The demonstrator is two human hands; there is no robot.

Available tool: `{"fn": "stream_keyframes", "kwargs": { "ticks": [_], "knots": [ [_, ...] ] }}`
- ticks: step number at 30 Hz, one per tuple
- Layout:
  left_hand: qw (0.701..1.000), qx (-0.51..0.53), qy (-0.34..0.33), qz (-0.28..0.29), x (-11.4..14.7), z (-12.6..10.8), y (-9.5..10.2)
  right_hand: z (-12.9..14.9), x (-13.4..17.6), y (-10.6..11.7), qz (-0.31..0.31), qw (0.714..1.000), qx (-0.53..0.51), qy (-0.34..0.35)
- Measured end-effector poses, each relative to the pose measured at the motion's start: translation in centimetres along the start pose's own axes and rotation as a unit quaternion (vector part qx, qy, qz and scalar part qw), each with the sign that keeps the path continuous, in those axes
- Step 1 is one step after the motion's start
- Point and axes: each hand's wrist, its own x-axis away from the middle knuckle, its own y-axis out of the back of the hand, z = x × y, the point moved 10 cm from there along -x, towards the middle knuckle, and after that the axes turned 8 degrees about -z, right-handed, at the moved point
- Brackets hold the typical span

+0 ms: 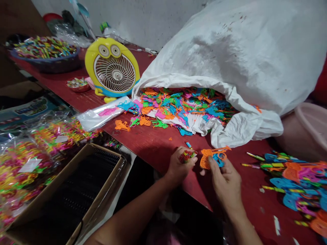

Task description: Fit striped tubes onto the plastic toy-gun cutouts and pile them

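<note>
My left hand (180, 165) is closed round several small red and yellow-green wrapped sticks (187, 156), whose ends poke out above the fingers. Just to its right, my right hand (226, 182) pinches an orange perforated plastic toy piece (206, 159) with a long thin neck. A blue plastic toy piece (219, 158) is held along with it, partly covered by the orange one and the fingers. The two hands are close together above the red tabletop (150, 146), near its front edge. Beyond my left hand lies one small blue wrapped stick (188, 145).
A big white sack (230, 51) spills colourful toy pieces (173, 105) onto the table. Assembled pieces (296, 183) are heaped at right beside a pink tub (306, 129). At left are a yellow fan (116, 68), a full basin (58, 61), a cardboard box (99, 194) and bagged toys (17, 170).
</note>
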Motion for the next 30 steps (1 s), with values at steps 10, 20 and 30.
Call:
{"fn": "stream_keyframes", "kwargs": {
  "ticks": [10,20,30],
  "knots": [
    [0.977,0.153,0.118,0.089,0.5,0.9,-1.4,-1.2,-0.8,-0.3,0.090,0.995,-0.033,0.014],
    [0.964,0.173,0.166,0.114,1.0,0.8,-1.9,-1.5,0.3,-1.3,0.111,0.993,-0.042,0.002],
    [0.959,0.193,0.170,0.119,1.1,1.0,-2.1,-0.5,0.7,-0.1,0.075,0.996,0.016,0.039]
  ]
}}
